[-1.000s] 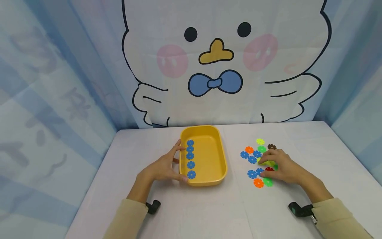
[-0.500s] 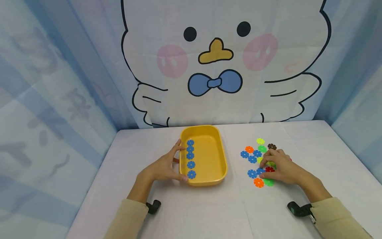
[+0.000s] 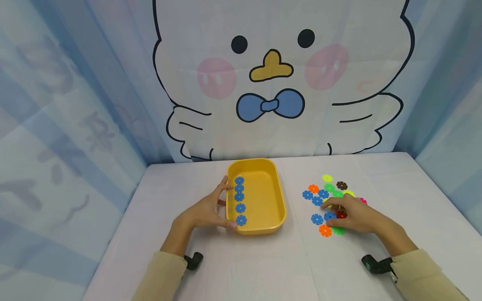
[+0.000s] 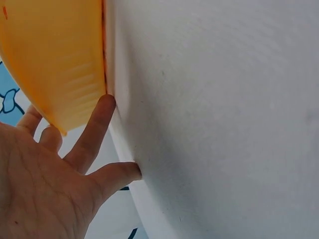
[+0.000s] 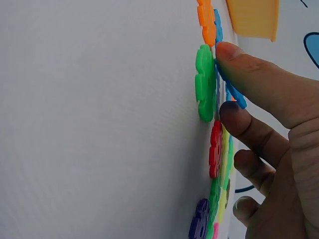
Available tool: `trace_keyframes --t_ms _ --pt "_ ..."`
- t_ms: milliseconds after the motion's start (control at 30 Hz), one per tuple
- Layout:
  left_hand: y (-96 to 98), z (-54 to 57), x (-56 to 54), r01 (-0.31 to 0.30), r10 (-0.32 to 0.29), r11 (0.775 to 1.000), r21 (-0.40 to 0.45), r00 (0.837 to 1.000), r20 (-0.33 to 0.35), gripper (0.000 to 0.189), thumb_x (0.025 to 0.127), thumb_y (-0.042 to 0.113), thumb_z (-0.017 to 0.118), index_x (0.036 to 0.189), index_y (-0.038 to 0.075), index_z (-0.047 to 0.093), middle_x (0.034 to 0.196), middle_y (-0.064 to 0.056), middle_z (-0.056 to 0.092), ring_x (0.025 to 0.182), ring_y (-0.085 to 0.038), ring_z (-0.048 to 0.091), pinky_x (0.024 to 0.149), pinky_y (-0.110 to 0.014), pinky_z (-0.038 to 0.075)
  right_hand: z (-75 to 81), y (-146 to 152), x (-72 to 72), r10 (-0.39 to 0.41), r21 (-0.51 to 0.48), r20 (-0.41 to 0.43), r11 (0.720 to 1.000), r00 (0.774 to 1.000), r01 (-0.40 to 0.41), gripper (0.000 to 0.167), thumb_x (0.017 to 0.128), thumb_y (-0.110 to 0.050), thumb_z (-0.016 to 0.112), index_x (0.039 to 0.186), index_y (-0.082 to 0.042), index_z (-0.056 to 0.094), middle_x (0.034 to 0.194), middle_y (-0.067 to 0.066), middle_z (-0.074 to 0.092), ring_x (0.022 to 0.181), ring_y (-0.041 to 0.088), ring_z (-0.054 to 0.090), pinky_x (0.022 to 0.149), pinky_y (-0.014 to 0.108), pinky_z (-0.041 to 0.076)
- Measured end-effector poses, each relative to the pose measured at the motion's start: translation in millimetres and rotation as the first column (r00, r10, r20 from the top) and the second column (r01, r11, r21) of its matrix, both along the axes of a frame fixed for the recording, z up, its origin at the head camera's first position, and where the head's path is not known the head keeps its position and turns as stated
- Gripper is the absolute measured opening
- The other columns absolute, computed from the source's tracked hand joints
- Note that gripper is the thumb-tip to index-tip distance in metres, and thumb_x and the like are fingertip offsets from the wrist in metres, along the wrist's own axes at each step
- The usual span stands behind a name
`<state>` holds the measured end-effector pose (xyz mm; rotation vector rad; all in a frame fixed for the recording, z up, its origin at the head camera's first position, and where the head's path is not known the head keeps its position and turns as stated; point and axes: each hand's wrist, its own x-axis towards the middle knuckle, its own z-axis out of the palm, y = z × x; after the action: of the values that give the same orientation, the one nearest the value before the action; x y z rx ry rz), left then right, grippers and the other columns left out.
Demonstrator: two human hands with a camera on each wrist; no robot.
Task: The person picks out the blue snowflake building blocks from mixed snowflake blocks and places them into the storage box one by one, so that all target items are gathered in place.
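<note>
The yellow tray (image 3: 265,200) stands upright on the table, with several blue flower-shaped discs (image 3: 239,196) lined up along its left side. My left hand (image 3: 205,209) holds this side, thumb at the near corner and fingertips at the rim; the left wrist view shows one finger against the tray's (image 4: 55,55) outer wall. On the right, my right hand (image 3: 355,213) is among loose flower-shaped discs. Its thumb and index finger pinch a blue flower-shaped disc (image 5: 234,89), tilted with one edge raised. The palm covers part of the pile in the head view.
Around the right hand lie orange (image 3: 325,230), green (image 3: 329,187), yellow (image 3: 327,178), brown (image 3: 342,185) and more blue discs (image 3: 307,195). A purple disc (image 5: 199,219) shows in the right wrist view. Behind the white table (image 3: 263,267) hangs a printed curtain (image 3: 278,133).
My right hand's index finger has shifted slightly left and apart from the thumb, and the blue disc between them now shows more fully. The left hand and tray stay put.
</note>
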<state>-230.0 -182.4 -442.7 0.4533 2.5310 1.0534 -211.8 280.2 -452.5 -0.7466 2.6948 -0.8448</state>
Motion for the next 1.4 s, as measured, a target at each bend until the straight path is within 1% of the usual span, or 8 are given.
trace_keyframes --t_ms 267,433,600,700,900,967,1233,1400 --pt "-0.2 1.7 0.0 0.003 -0.003 1.0 -0.009 1.0 0.003 0.121 0.064 0.052 0.096 0.161 0.034 0.025 0.169 0.026 -0.005 0.128 -0.02 0.057 0.098 -0.041 0.055 6.5 3 2.9 0.038 -0.025 0.039 0.999 0.999 -0.037 0.032 0.087 -0.03 0.083 0.114 -0.015 0.076 0.083 -0.009 0.058 0.082 0.014 0.053 0.067 0.023 0.047" --pt "-0.2 0.8 -0.3 -0.003 0.003 1.0 -0.011 1.0 0.007 0.123 0.064 0.053 0.096 0.161 0.035 0.023 0.169 0.025 -0.004 0.128 -0.019 0.057 0.1 -0.043 0.054 6.8 5 4.1 0.052 0.003 0.017 0.999 0.998 -0.052 0.032 0.088 -0.031 0.082 0.115 -0.015 0.078 0.082 -0.012 0.057 0.081 0.01 0.053 0.067 0.023 0.046" --pt "0.5 -0.6 -0.3 -0.026 0.026 1.0 -0.011 0.999 0.018 0.125 0.065 0.051 0.095 0.163 0.036 0.02 0.171 0.021 0.002 0.128 -0.02 0.057 0.102 -0.046 0.054 4.2 5 6.4 0.019 0.061 -0.031 0.998 0.999 -0.018 0.038 0.088 -0.038 0.081 0.116 -0.014 0.078 0.082 -0.013 0.056 0.084 0.01 0.049 0.069 0.024 0.045" --pt "1.0 -1.2 0.0 -0.033 0.033 0.999 -0.013 0.999 0.021 0.125 0.066 0.051 0.095 0.163 0.036 0.018 0.172 0.019 0.004 0.128 -0.02 0.057 0.1 -0.046 0.055 2.6 5 8.1 0.004 0.08 -0.06 0.997 0.998 0.0 0.04 0.088 -0.041 0.08 0.118 -0.014 0.078 0.092 -0.013 0.062 0.09 0.011 0.052 0.074 0.025 0.048" --pt "1.3 0.7 0.6 -0.023 0.024 1.0 -0.015 1.0 0.019 0.12 0.065 0.051 0.095 0.161 0.037 0.025 0.169 0.026 -0.003 0.128 -0.019 0.057 0.1 -0.044 0.055 1.9 3 9.5 0.017 0.022 -0.028 1.0 0.999 -0.016 0.036 0.09 -0.03 0.08 0.122 -0.016 0.074 0.093 -0.01 0.06 0.089 0.011 0.054 0.072 0.023 0.05" --pt "0.8 1.6 1.1 -0.016 0.016 1.0 -0.009 1.0 0.021 0.118 0.065 0.05 0.096 0.16 0.036 0.027 0.168 0.028 -0.006 0.128 -0.018 0.056 0.1 -0.043 0.054 2.5 2 9.7 0.011 0.025 -0.018 1.0 1.0 -0.011 0.034 0.091 -0.03 0.079 0.122 -0.018 0.073 0.099 -0.011 0.061 0.093 0.01 0.054 0.077 0.023 0.052" --pt "0.0 -0.1 0.2 -0.003 0.003 1.0 0.005 1.0 0.015 0.117 0.066 0.05 0.096 0.159 0.035 0.027 0.168 0.028 -0.006 0.129 -0.019 0.056 0.1 -0.042 0.054 4.2 -4 10.2 0.0 0.04 0.005 0.999 1.0 0.0 0.04 0.093 -0.029 0.077 0.131 -0.021 0.071 0.129 0.003 0.068 0.113 0.023 0.059 0.088 0.029 0.056" --pt "-1.1 0.1 1.0 -0.005 0.005 1.0 0.002 1.0 0.022 0.117 0.066 0.05 0.095 0.16 0.036 0.026 0.169 0.028 -0.007 0.129 -0.02 0.056 0.099 -0.042 0.055 2.8 -4 9.3 -0.003 0.041 0.018 0.999 1.0 0.003 0.039 0.093 -0.03 0.077 0.131 -0.021 0.071 0.131 0.004 0.068 0.117 0.027 0.061 0.091 0.034 0.057"
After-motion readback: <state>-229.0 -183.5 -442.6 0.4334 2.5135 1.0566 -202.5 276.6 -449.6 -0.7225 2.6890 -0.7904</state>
